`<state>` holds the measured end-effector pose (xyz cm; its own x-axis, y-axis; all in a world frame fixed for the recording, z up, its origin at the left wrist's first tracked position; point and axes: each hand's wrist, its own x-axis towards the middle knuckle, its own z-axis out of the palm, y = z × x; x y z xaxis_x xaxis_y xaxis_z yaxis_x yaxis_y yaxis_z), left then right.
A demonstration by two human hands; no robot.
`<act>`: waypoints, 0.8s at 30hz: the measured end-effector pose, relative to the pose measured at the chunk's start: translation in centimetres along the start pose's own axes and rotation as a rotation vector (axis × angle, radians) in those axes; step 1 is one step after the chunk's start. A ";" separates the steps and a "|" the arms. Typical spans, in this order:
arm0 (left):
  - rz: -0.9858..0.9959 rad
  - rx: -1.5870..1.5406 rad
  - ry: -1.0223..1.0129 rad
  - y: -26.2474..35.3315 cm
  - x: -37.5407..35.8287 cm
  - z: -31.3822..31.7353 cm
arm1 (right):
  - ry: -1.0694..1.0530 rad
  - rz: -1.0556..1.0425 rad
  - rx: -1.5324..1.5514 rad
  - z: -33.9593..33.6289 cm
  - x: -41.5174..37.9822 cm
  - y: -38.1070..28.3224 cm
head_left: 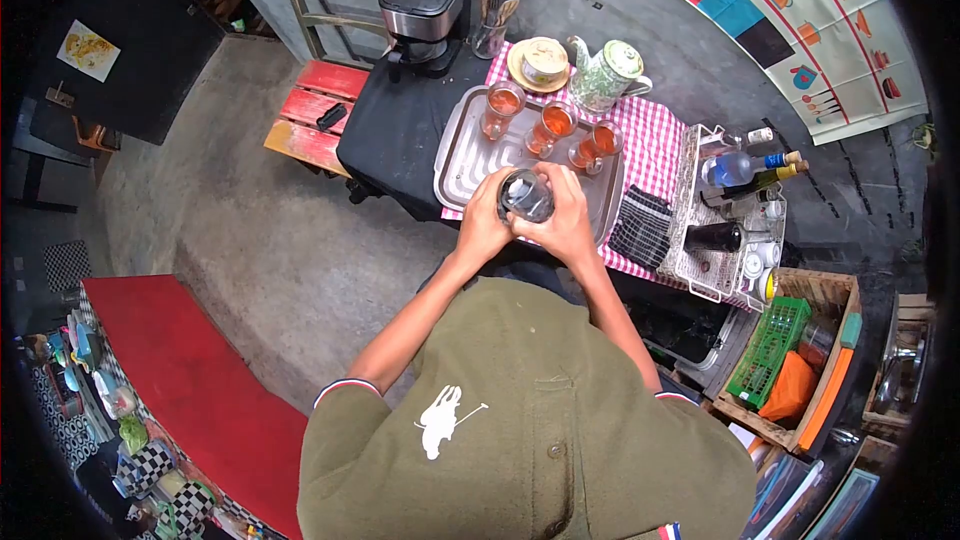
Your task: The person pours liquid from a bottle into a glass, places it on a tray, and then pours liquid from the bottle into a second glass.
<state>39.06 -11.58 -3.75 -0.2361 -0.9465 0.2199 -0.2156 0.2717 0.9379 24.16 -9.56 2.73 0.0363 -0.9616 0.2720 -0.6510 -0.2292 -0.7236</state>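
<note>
A clear glass (pixel 527 197) is held between my two hands, close to my body at the front edge of the tray. My left hand (pixel 484 215) wraps its left side and my right hand (pixel 566 212) its right side. Its contents are hard to make out. Beyond it, a metal tray (pixel 452 158) carries three handled glasses of reddish drink: a left glass (pixel 503 112), a middle glass (pixel 551 129) and a right glass (pixel 596 146). Behind the tray stand a cup on a saucer (pixel 545 60) and a green-patterned teapot (pixel 606 77).
A coffee maker (pixel 428 5) and a utensil jar (pixel 488 38) stand at the back left. Right of the tray lie a dark checked cloth (pixel 641 228) and a white rack (pixel 690 165) with bottles. A wooden crate (pixel 845 290) is at far right, a red chair (pixel 318 105) at left.
</note>
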 end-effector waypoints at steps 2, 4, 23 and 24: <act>0.011 -0.001 0.004 -0.1 0.1 0.0 | 0.001 0.011 0.002 0.1 0.1 -0.1; 0.018 0.006 0.007 -0.4 0.1 0.1 | 0.005 0.010 0.000 0.2 0.1 0.0; -0.014 0.017 -0.010 -1.0 0.2 0.5 | 0.016 0.025 0.006 0.0 0.2 0.2; -0.012 0.017 -0.010 -1.0 0.3 0.6 | 0.017 0.022 0.004 0.0 0.2 0.3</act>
<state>38.68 -11.99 -4.74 -0.2433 -0.9478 0.2059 -0.2342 0.2634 0.9358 23.99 -9.87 2.57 0.0093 -0.9637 0.2667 -0.6486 -0.2088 -0.7319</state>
